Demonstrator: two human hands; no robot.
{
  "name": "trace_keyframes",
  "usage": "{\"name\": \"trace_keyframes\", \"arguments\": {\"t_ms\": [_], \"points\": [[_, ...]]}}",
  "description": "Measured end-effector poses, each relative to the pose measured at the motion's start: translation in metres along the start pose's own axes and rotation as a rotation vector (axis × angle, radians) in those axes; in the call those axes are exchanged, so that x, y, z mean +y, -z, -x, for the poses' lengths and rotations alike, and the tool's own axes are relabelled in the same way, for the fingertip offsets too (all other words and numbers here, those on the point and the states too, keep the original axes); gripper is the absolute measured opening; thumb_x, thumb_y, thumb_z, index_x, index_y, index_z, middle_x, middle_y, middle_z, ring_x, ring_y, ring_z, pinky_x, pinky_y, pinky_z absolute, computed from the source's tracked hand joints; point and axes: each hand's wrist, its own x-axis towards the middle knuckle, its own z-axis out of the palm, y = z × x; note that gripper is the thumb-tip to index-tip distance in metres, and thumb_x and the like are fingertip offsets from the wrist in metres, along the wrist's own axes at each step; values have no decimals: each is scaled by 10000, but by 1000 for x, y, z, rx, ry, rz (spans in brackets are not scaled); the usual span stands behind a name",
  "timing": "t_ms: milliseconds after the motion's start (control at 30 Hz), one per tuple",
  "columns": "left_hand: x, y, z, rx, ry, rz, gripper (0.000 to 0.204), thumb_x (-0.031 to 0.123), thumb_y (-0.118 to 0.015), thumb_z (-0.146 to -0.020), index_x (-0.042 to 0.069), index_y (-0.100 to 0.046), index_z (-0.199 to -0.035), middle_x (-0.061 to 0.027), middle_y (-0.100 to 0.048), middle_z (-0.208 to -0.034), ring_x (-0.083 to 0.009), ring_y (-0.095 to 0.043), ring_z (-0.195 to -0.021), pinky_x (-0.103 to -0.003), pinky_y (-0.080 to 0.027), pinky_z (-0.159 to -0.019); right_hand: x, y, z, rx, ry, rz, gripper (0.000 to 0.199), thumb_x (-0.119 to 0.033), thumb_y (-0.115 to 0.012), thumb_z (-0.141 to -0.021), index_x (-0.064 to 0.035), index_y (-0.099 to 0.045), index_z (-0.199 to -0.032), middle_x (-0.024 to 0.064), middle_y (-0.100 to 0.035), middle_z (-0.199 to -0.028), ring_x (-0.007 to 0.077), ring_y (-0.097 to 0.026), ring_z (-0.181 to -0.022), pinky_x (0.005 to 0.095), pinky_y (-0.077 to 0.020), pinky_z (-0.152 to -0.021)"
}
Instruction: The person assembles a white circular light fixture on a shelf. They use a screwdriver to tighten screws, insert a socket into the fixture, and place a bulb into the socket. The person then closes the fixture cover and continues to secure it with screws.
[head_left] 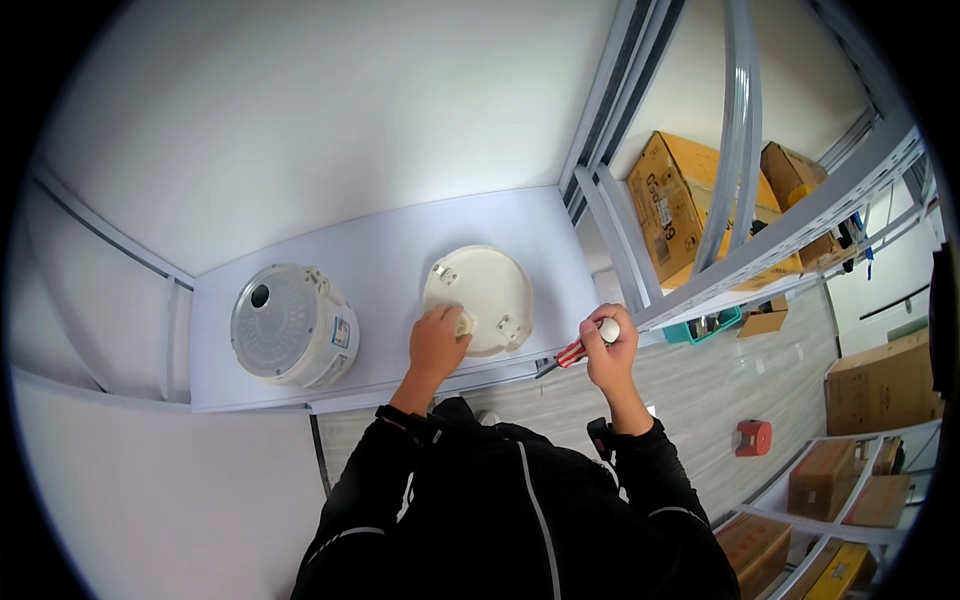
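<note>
Left hand [438, 342]: rests at the near-left rim of the round cream plastic disc [490, 285]; its fingers lie close together by a small cream fitting [465, 323], but I cannot tell whether they pinch it.
Right hand [612, 350]: fingers curl around the red-and-grey-handled screwdriver [571, 353], its dark blade pointing left past the tabletop's near edge.
Disc: lies on the pale, smooth rectangular tabletop [395, 240], to the right of the white cylindrical bucket with a grey lid [292, 325].
Slip risk: the disc could skid or turn if pushed sideways, since one hand alone steadies it.
Blade risk: the tip could scratch plastic or jab the left hand if it slid off a fitting.
Hard to see: the left fingertips, the disc's underside, and whether the white knob [609, 330] belongs to the screwdriver.
</note>
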Motion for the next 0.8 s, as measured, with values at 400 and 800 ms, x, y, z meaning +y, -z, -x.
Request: {"name": "trace_keyframes", "arguments": {"t_ms": [400,800], "points": [[4,37,2,122,118,111,515,218,-825,-874,41,-691,-1338,-140,-674,-1299,-373,-643,-1205,-468,-544,-1033,5,9,-1,-24,17,29,122,-48,-739,-962,-31,-619,-974,28,-637,-835,90,-588,-734,269,-467,-659],[101,17,-19,-207,88,1132,568,98,-787,-1000,3,-578,-1519,-101,-737,-1246,-109,-699,-958,-286,-586,-866,-9,13,-3,-159,-190,-17,93,-2,-696,-949,-33,-620,-992,57,-675,-899,116,-646,-774,299,-516,-693]]}}
